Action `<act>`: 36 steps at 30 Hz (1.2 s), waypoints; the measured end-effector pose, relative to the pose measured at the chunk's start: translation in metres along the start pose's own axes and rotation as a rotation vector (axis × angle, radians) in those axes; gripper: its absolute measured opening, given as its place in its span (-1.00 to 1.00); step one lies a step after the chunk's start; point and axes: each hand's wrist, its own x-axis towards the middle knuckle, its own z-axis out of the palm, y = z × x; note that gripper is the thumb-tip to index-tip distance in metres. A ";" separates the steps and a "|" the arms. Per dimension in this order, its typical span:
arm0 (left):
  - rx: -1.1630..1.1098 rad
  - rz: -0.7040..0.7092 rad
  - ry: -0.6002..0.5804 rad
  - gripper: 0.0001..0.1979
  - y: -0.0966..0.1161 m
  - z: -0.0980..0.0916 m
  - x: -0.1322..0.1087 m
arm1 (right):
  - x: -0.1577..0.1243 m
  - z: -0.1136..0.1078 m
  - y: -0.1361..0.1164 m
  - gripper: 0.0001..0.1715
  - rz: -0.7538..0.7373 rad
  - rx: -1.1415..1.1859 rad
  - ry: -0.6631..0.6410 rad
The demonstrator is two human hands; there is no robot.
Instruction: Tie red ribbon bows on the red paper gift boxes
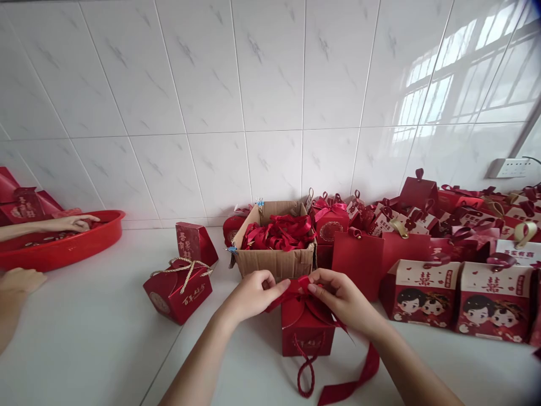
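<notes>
A small red gift box (306,332) stands on the white counter (93,332) right in front of me. A red ribbon (350,383) crosses its top and trails down to the counter at the right. My left hand (251,293) pinches the ribbon at the box top from the left. From the right, my right hand (344,299) pinches the same ribbon, fingertips almost meeting the left ones. A red cord handle (306,372) hangs down the box front.
Just behind is a cardboard carton (274,262) filled with red ribbons. Several finished red gift boxes (456,265) crowd the right side. Two more red boxes (180,287) sit at the left. Another person's hands (70,223) reach into a red tray (63,248) at far left.
</notes>
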 end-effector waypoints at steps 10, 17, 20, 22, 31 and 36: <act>-0.124 0.020 -0.240 -0.50 0.006 -0.002 -0.003 | -0.001 0.000 -0.002 -0.74 0.008 0.152 -0.060; -0.212 0.015 -0.183 -0.54 0.006 -0.005 0.003 | -0.001 0.000 -0.004 -0.70 0.053 0.184 -0.055; -0.227 0.032 -0.170 -0.55 0.006 -0.007 0.005 | 0.000 0.001 -0.003 -0.68 0.067 0.189 -0.047; -0.237 0.035 -0.190 -0.57 0.007 -0.008 0.004 | 0.001 0.002 -0.003 -0.66 0.083 0.201 -0.020; -0.325 0.175 -0.272 -0.61 0.028 -0.019 -0.013 | 0.003 0.009 0.005 -0.69 0.106 0.059 0.179; -0.350 0.225 -0.283 -0.67 0.061 -0.015 -0.026 | 0.000 0.013 -0.002 -0.80 0.028 -0.147 0.150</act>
